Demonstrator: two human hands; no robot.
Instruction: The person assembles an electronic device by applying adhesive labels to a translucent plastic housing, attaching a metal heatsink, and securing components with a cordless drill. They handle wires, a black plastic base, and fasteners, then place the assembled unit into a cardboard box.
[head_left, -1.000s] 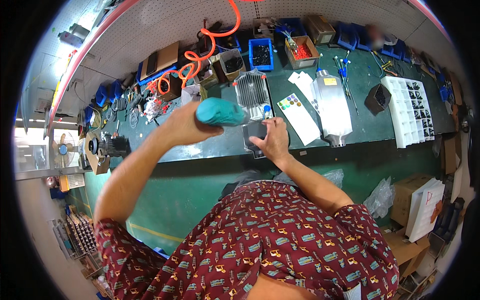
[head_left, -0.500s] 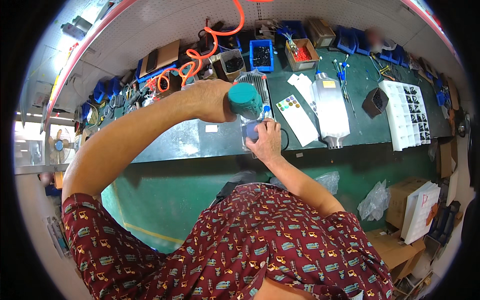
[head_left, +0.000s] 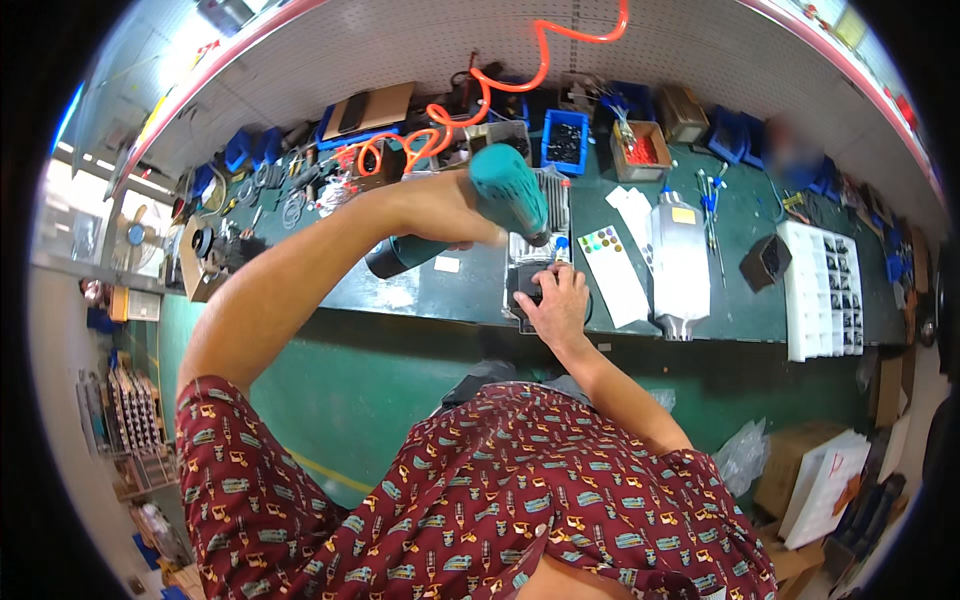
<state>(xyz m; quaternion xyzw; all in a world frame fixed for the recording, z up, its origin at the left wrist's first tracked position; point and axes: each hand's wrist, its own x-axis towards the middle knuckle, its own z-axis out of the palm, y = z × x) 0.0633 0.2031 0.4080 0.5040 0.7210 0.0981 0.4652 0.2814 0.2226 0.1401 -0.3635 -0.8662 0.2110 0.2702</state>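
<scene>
While left grip [head_left: 452, 207] holds drill [head_left: 508, 185], right [head_left: 562, 308] touches casing [head_left: 520, 280].

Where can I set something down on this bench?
Bare patches on the bench: one left of the black part under the right hand, between the white slip and the front edge; another between the silver case and the white tray, in front of the dark box. It's crowded along the back, with blue bins and loose cables.
</scene>
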